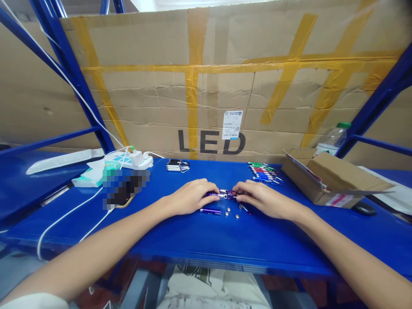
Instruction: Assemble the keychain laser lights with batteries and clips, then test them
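My left hand [192, 196] rests on the table with its fingers closed on slim purple keychain flashlights [222, 194], whose silver ends point right. At those ends, the bent fingers of my right hand [257, 196] pinch a small purple clip [230, 195]; its exact hold is partly hidden. Just below my left fingers lies a loose purple tube [210, 211]. Several small silver button cells [228, 210] are scattered to the right of that tube. Beneath my right fingertips, another purple clip piece [245, 209] with a silver end lies on the tabletop.
Behind, colored keychain flashlights [262, 172] lie in a row, with black and silver ones [178, 165] further left. An open cardboard box [334, 178] stands right, partly over a black mouse [364, 208]. Left are a phone [127, 191], a power strip [141, 161] and white cables.
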A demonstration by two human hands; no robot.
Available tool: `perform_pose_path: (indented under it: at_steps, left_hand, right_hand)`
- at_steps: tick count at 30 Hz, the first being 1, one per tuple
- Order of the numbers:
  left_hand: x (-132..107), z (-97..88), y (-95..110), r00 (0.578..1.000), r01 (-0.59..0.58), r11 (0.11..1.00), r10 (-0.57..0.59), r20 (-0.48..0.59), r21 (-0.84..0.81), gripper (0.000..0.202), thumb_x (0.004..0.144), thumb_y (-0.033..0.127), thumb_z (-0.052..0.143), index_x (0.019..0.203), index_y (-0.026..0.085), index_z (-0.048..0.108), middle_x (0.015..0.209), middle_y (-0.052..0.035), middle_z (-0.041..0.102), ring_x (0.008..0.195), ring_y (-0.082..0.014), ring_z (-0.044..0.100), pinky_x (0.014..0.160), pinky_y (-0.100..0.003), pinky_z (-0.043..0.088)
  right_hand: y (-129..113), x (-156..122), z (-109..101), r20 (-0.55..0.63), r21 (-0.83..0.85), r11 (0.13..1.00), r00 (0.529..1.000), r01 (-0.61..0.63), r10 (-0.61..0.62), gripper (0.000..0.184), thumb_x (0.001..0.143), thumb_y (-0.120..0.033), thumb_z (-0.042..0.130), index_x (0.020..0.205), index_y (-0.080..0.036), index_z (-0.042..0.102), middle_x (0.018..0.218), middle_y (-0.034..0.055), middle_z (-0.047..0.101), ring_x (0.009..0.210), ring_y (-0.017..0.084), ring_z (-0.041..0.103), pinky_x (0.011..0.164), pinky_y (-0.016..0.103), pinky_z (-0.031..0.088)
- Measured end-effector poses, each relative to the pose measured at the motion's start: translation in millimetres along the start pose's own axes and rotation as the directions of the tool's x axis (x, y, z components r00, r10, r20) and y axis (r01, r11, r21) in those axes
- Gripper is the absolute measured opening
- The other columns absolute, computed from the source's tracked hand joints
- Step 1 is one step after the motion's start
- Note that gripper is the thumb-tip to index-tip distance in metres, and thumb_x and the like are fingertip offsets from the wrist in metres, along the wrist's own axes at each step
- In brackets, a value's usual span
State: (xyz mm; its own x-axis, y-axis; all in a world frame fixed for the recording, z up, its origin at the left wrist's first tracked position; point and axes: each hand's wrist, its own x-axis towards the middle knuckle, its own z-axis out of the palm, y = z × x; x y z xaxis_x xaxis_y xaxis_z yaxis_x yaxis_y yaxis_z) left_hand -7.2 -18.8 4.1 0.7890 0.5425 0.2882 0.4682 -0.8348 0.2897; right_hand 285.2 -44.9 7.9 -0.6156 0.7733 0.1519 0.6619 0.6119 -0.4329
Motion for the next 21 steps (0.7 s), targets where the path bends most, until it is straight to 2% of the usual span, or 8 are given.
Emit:
perform_pose_path:
  at_steps: [4,8,21]
  left_hand:
    - [0.2,1.1,-2.1,1.000,0.021,1.000,-0.020,0.008,-0.011,0.028,0.110,0.041,0.056,0.122,0.021,0.073,0.112,-0.0074,0.076,0.104,-0.0235,0.068,0.091,-0.035,0.052]
    - [0.2,3.2,-5.4,0.999,0.032,0.999,-0.032,-0.008,-0.006,0.030,0.110,0.043,0.055,0.124,0.022,0.073,0.112,-0.0075,0.076,0.104,-0.0237,0.069,0.092,-0.035,0.053]
    - [1.1,7.5,-11.8,0.997,0.069,0.998,-0.069,0.019,-0.009,0.032,0.110,0.044,0.055,0.129,0.025,0.073,0.117,-0.0073,0.077,0.108,-0.0241,0.068,0.093,-0.036,0.052]
  right_hand:
    - [1.0,1.7,3.4,-0.020,-0.017,1.000,1.000,0.010,-0.010,0.040,0.112,-0.048,0.042,0.128,-0.024,0.070,0.113,0.0108,0.076,0.106,0.029,0.068,0.095,0.046,0.053]
    - [4.9,3.2,7.1,-0.094,-0.061,0.998,0.995,0.026,-0.032,0.042,0.112,-0.049,0.042,0.129,-0.025,0.071,0.118,0.0113,0.077,0.108,0.030,0.068,0.098,0.048,0.054]
    - [13.1,5.1,16.3,-0.134,-0.180,0.984,0.990,0.018,-0.043,0.043,0.115,-0.044,0.037,0.138,-0.023,0.066,0.111,0.0123,0.074,0.102,0.030,0.066,0.089,0.045,0.055]
